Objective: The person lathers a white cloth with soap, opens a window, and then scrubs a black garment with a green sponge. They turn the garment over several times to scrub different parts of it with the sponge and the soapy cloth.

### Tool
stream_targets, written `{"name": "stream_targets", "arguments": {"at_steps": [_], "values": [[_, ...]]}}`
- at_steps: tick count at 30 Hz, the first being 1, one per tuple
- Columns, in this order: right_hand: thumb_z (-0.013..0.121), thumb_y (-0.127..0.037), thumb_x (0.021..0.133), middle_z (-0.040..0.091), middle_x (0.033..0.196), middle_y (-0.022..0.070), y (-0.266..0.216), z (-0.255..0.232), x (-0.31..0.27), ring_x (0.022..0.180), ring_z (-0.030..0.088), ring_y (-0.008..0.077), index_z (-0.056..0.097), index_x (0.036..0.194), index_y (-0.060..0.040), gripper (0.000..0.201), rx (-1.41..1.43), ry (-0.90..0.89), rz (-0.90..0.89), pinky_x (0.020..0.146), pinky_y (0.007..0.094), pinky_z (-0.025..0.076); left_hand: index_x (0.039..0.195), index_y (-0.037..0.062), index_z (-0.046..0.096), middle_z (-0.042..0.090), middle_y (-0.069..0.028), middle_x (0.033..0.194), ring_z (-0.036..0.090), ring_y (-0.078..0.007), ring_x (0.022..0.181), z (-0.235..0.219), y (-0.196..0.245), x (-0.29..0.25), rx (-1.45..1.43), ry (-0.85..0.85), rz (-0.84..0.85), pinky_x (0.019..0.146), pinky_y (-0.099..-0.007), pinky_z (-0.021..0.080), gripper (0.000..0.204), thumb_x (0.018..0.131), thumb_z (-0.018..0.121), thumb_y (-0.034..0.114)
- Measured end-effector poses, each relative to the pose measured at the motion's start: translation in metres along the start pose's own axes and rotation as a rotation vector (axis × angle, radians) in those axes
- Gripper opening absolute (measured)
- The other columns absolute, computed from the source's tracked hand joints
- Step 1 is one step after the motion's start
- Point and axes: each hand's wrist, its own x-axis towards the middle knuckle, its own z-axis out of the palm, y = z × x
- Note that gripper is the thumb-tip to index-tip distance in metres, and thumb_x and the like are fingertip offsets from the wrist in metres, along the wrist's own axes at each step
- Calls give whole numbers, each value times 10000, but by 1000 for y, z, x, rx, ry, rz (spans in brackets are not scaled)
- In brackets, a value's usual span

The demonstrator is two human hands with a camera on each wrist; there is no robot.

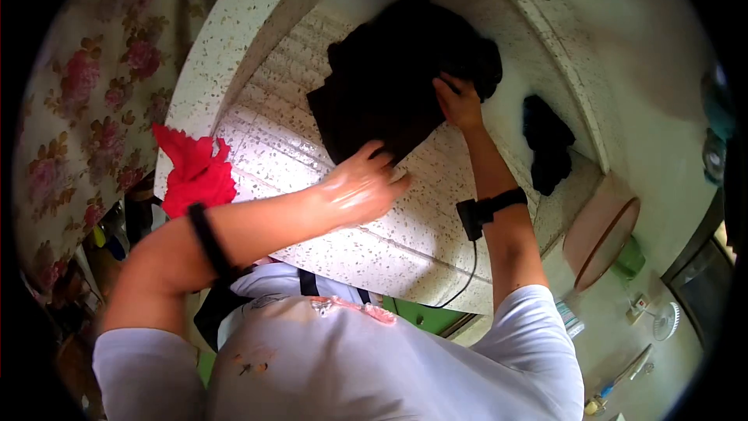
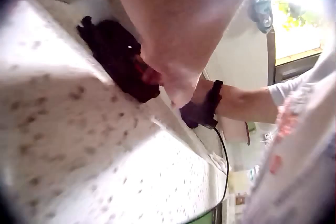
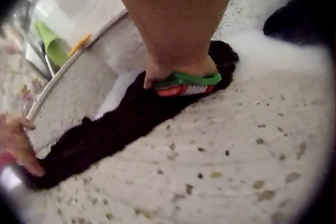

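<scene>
A dark garment (image 1: 389, 70) lies bunched on the ridged, speckled stone washing slab (image 1: 273, 125). My right hand (image 1: 461, 101) grips a scrub brush on its right part; in the right wrist view the brush (image 3: 189, 84) shows a green back over red and white. My left hand (image 1: 362, 187) is at the garment's near edge, its fingers spread and loosely bent. In the right wrist view, the left hand's fingertips (image 3: 35, 167) are right at the end of the cloth (image 3: 115, 124). The fingers of my right hand partly hide the brush.
A smaller black cloth (image 1: 545, 144) lies to the right inside the basin. A red cloth (image 1: 199, 171) hangs over the left rim. The raised stone rim (image 1: 226, 47) curves around the slab. A pinkish tub (image 1: 600, 230) stands at the right, and a floral curtain (image 1: 86, 109) hangs at the left.
</scene>
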Motion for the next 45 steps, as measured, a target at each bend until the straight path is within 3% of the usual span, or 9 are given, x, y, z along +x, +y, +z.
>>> {"name": "stream_targets", "arguments": {"at_steps": [2, 7, 12, 15, 19, 26, 32, 39, 45], "values": [[698, -295, 807, 610, 998, 114, -11, -11, 7, 864, 591, 217, 643, 1072, -7, 395, 394, -145, 374, 748, 293, 480, 1206, 35, 526, 548, -175, 1174, 498, -268, 1031, 35, -7, 40, 272, 167, -58, 933, -427, 373, 489, 743, 608, 168], [716, -310, 775, 627, 967, 142, -46, -15, -35, 889, 606, 268, 659, 1066, -81, 374, -180, -21, -106, 804, 340, 475, 1143, -50, 549, 506, -179, 1229, 434, -292, 1120, 23, -3, 60, 313, -312, -160, 872, -401, 414, 432, 743, 565, 112], [739, -234, 752, 582, 1074, 162, -126, 0, -164, 1041, 563, 289, 627, 1094, -87, 389, -55, -302, -421, 899, 388, 460, 907, 4, 604, 571, -116, 926, 497, -239, 898, -1, 13, -50, 73, -115, 41, 729, -361, 391, 243, 692, 533, 91], [777, -115, 701, 555, 1130, 140, -88, 39, -141, 1062, 556, 276, 535, 1154, -31, 520, 448, -130, -3, 890, 357, 479, 1050, -49, 595, 550, -169, 1197, 506, -232, 906, -11, 13, -68, 18, -95, 108, 728, -346, 384, 384, 682, 564, 56], [709, -325, 763, 621, 1028, 214, -68, 2, -8, 940, 589, 352, 675, 928, 15, 379, -445, -1, -246, 813, 412, 484, 1088, -28, 591, 528, -155, 1260, 510, -225, 910, -9, 5, -69, -35, -87, 57, 741, -337, 389, 405, 692, 564, 49], [749, -386, 685, 525, 1170, 230, -161, 16, -173, 1081, 500, 361, 546, 1178, 0, 659, -67, -308, -433, 934, 439, 399, 1096, -6, 581, 498, -135, 1300, 496, -218, 918, -26, 1, -65, -213, -337, 36, 761, -332, 367, 399, 705, 542, 59], [696, -326, 762, 588, 1031, 259, -61, 17, 16, 923, 558, 373, 599, 1051, 54, 488, -543, 46, -180, 830, 396, 459, 1111, -15, 591, 505, -143, 1292, 501, -229, 914, -6, 4, -73, -97, -50, 27, 749, -339, 381, 442, 671, 573, 29], [712, -387, 717, 478, 1212, 272, -142, 11, -148, 1181, 414, 406, 531, 1166, 38, 644, -141, -304, -347, 1007, 467, 305, 1062, 15, 612, 529, -127, 1260, 504, -242, 909, -11, -5, -63, -173, -252, 14, 740, -342, 386, 432, 633, 566, 22], [706, -378, 740, 593, 1009, 242, -39, 13, 19, 921, 554, 356, 574, 1047, 42, 537, -517, 108, -103, 828, 414, 449, 1074, -1, 604, 510, -124, 1288, 491, -207, 851, -16, -2, -59, -115, -134, -32, 723, -307, 383, 457, 619, 591, 26]]}}
